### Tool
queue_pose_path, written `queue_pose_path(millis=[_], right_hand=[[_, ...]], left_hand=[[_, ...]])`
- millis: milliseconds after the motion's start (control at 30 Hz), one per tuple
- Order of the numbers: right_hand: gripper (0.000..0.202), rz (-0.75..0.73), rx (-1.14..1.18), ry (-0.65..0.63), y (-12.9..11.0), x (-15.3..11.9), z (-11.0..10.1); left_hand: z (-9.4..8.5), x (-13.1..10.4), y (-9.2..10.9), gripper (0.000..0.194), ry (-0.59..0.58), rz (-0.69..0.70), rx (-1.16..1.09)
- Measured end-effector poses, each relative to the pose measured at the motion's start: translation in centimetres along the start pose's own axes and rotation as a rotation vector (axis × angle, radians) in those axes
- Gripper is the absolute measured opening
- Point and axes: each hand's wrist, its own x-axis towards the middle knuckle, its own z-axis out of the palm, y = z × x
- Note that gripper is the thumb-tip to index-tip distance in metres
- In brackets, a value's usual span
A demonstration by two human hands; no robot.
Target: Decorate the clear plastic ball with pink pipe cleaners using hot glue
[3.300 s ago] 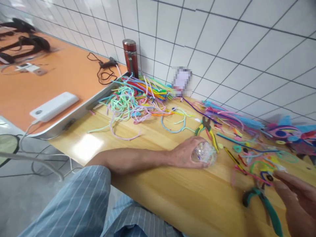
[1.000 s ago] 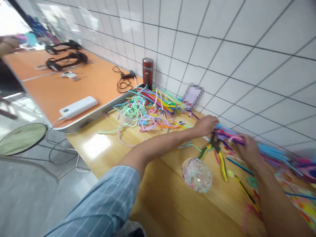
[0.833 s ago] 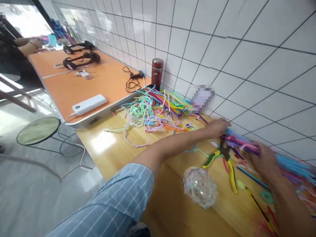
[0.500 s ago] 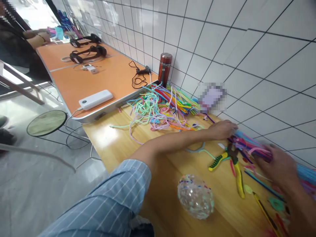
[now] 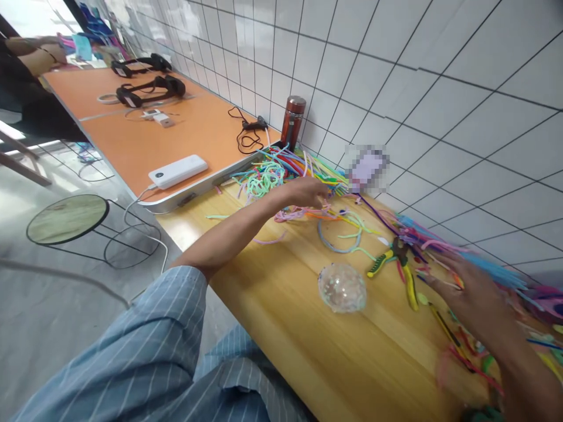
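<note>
Pipe-cleaner pile (image 5: 264,180): centre of the frame, a loose tangle with straight stems behind it, on the wooden table (image 5: 281,299).
Left hand (image 5: 308,192): over the pile's right part, fingers partly bent; cannot tell whether it grips a stem.
Right hand (image 5: 470,290): right of the frame, blurred, fingers loosely spread over small scraps; no grip shows.
Pipe-cleaner bundle (image 5: 488,268): along the wall, just beyond the right hand.
Clear ball (image 5: 342,288): right of centre, apart from both hands.
Pliers (image 5: 410,288): between ball and right hand, handles spread.
Yellow-black cutter (image 5: 446,328): lower right.
Red flask (image 5: 292,124): upright behind the pile.
White power bank (image 5: 178,172): left of centre, on the orange table (image 5: 118,152).
Headsets (image 5: 152,92): upper left.
</note>
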Motion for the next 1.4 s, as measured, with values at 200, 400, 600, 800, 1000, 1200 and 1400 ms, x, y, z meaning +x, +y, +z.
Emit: queue_pose_path(millis=[200,400,600,800,1000,1200,1400], right_hand=[[0.047,-0.039,0.093,-0.004,-3.1,-1.2,-1.2],[0.046,0.105,0.143,0.065,-6.5,-2.0,-4.4],[0.046,0.169,0.16,0.141,-11.4,2.3,-6.7],[0.06,-0.081,-0.047,0.203,-14.5,10.3,-3.4],[0.035,-0.034,-0.148,-0.072,-13.9,13.4,-2.2],[0.047,0.027,-0.238,-0.134,-13.3,11.7,-3.0],[0.049,0.009,-0.347,-0.139,-13.2,11.2,-3.9]], left_hand=[[2.5,1.5,-2.5,0.015,0.058,0.013,-0.034],[-1.3,2.0,-1.5,0.026,0.318,0.058,-0.126],[-2.5,1.8,2.7,0.019,0.369,0.217,-0.285],[-0.7,2.4,5.0,0.021,0.284,0.285,-0.369],[0.2,3.4,3.0,0.024,0.171,0.318,-0.36],[0.9,3.7,0.4,0.025,0.12,0.305,-0.196],[2.1,3.4,0.3,0.029,0.188,0.458,-0.04]])
